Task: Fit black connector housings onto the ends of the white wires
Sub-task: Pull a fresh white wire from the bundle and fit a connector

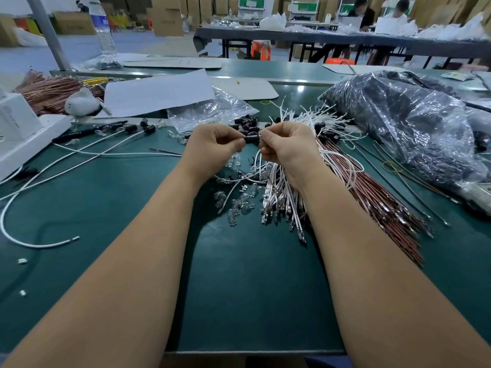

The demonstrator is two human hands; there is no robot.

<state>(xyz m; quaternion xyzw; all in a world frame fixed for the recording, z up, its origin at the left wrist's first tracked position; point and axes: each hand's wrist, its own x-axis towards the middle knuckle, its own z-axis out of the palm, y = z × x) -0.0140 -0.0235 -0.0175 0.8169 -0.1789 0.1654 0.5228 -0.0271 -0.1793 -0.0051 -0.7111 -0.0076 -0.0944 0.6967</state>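
pinching one black housing between them, left hand and right hand meet above the white wires.

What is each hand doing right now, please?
Left hand: closed, pinching the black connector housing.
Right hand: closed, pinching a white wire at the housing's end.

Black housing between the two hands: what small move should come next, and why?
Probably push the white wire end further into the black housing. The left hand pinches the housing, the right hand pinches at its other end, and the wire hangs below; how far it is seated is hidden.
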